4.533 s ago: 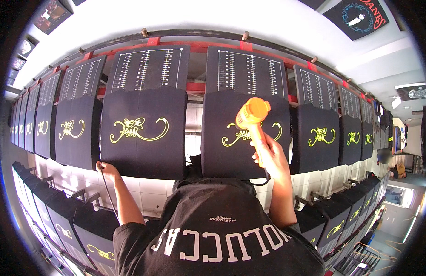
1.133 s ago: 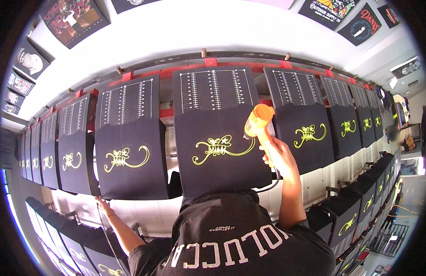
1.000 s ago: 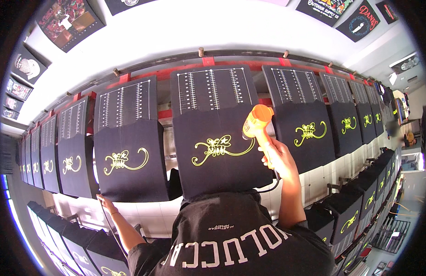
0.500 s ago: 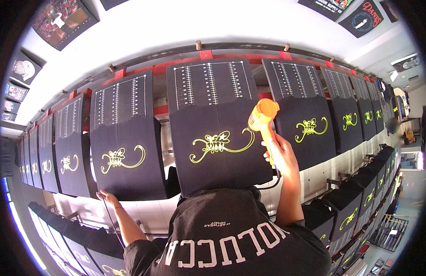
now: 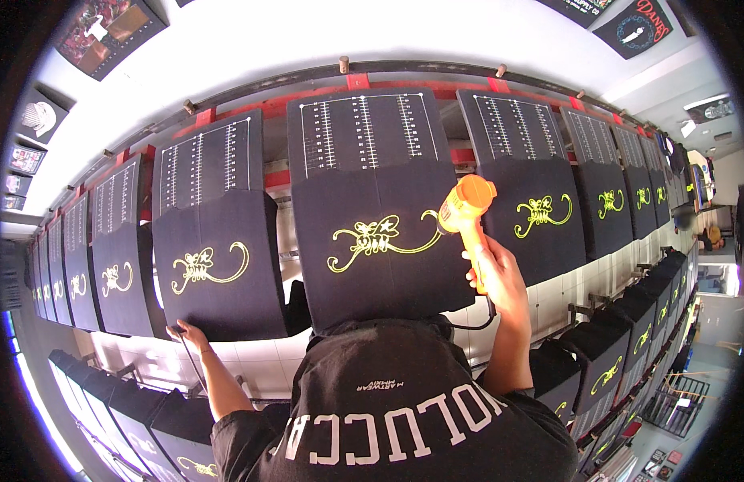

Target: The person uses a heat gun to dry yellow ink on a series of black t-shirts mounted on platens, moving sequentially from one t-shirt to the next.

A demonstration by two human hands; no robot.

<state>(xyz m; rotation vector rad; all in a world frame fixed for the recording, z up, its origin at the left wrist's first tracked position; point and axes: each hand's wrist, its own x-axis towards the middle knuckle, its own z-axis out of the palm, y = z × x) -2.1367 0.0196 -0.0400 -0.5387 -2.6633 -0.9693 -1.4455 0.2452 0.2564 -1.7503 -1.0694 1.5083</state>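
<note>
My right hand point(image 5: 492, 269) grips an orange heat gun point(image 5: 466, 201) by its handle. The nozzle points at the right tail of a yellow flourish print point(image 5: 380, 237) on a black garment point(image 5: 388, 281), which is stretched over a ruled black platen point(image 5: 364, 132) in front of me. My left hand point(image 5: 191, 333) sits at the lower left corner of the neighbouring black garment point(image 5: 215, 273), fingers closed on a thin black cord point(image 5: 193, 365) that runs down from it. My black printed shirt point(image 5: 388, 410) fills the lower middle.
A long row of platens on a red frame point(image 5: 356, 82) curves away to both sides, each carrying a black garment with the same yellow print point(image 5: 542, 213). A second row of dressed platens point(image 5: 605, 353) runs below. Framed pictures point(image 5: 107, 28) hang on the white wall above.
The view has shifted as my head moved. The heat gun stays near the right end of the yellow print, and my left hand stays at the lower corner of the left garment.
</note>
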